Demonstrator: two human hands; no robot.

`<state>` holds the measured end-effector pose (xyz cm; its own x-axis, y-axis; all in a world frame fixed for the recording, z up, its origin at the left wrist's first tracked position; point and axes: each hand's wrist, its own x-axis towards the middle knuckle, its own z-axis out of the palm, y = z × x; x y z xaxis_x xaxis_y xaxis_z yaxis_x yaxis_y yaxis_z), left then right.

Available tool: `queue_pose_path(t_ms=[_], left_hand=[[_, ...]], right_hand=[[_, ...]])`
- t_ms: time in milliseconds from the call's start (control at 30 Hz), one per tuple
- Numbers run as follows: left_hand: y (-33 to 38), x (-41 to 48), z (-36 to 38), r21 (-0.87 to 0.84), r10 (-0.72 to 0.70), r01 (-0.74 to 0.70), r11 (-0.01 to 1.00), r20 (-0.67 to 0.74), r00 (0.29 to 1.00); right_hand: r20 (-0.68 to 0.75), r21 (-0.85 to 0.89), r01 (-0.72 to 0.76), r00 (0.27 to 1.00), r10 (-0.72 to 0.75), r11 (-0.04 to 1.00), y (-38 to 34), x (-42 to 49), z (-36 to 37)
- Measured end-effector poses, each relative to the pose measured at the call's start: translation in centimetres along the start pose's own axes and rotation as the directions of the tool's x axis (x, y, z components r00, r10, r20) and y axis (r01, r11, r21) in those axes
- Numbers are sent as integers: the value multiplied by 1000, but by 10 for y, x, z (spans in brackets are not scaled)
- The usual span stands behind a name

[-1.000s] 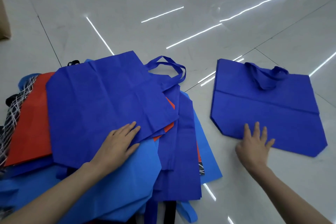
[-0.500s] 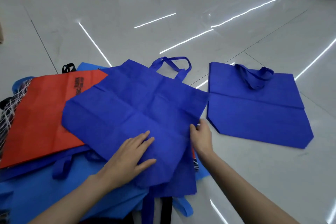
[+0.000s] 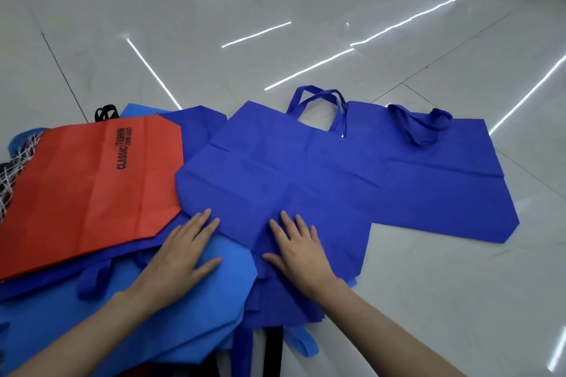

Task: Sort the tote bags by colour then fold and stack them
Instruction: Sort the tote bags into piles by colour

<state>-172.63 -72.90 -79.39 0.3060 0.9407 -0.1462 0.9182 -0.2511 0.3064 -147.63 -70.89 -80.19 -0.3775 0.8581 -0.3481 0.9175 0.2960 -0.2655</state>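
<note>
A royal-blue tote bag lies flat across the middle, its handles pointing away, overlapping the left edge of a second royal-blue tote spread on the floor to the right. My right hand presses flat on the near edge of the middle bag with straight fingers. My left hand lies flat beside it, fingertips at the bag's near left edge, palm over a light-blue tote. A red tote printed "CLASSIC FASHION" tops the pile on the left.
The pile at left and near me holds several more blue bags, a black-and-white patterned bag at the far left and black handles. Glossy white floor tiles stretch beyond the bags and to the right.
The royal-blue bag has slid right and now overlaps the bag on the floor. My right hand let go of its edge and lies flat on it. More of the red bag shows.
</note>
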Motion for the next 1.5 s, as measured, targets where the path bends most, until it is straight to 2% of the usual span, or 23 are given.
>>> queue_pose_path(t_ms=[67,133,200,300,433,600,733,767,867,967,1067,1267,1433,1500], left_hand=[[2,4,-6,32,-31,33,999,-69,997],[4,7,-10,41,-103,109,993,-124,987],[4,10,-12,16,-189,190,982,-75,979],[3,12,-10,55,-234,234,971,-6,972],[2,15,-11,101,-237,234,967,19,971],[-1,16,-9,152,-230,226,962,7,973],[-5,18,-3,182,-167,172,968,-44,985],[-5,20,-2,187,-153,161,969,-59,986],[-3,24,0,252,-66,97,963,-129,989],[-4,26,3,321,-31,68,945,-119,992],[-6,27,5,336,-38,68,940,-95,995],[-5,22,9,281,-105,116,953,-51,993],[-3,18,7,242,-141,146,959,-39,989],[-2,19,4,230,-140,146,962,-40,989]], right_hand=[[-40,32,-39,998,40,999,4,0,2],[-33,-44,-80,996,79,996,6,-2,3],[-87,-146,-51,995,38,988,6,-4,8],[-273,-239,54,954,-121,969,17,1,3],[-439,-215,-62,898,-39,975,67,4,-32],[-374,-145,-221,915,153,964,148,-14,-39],[-175,-163,-447,891,420,880,167,-31,-34],[-148,-137,-445,893,425,885,164,-31,-31],[-169,-125,-264,956,242,956,135,-20,-24],[-78,-133,-265,963,256,955,120,1,-22],[1,-119,-352,935,354,929,120,13,-25],[-57,-182,-535,843,534,825,135,9,-32],[-46,-85,-654,756,653,751,169,-7,-30],[-15,-13,-722,692,722,692,178,-10,-33]])
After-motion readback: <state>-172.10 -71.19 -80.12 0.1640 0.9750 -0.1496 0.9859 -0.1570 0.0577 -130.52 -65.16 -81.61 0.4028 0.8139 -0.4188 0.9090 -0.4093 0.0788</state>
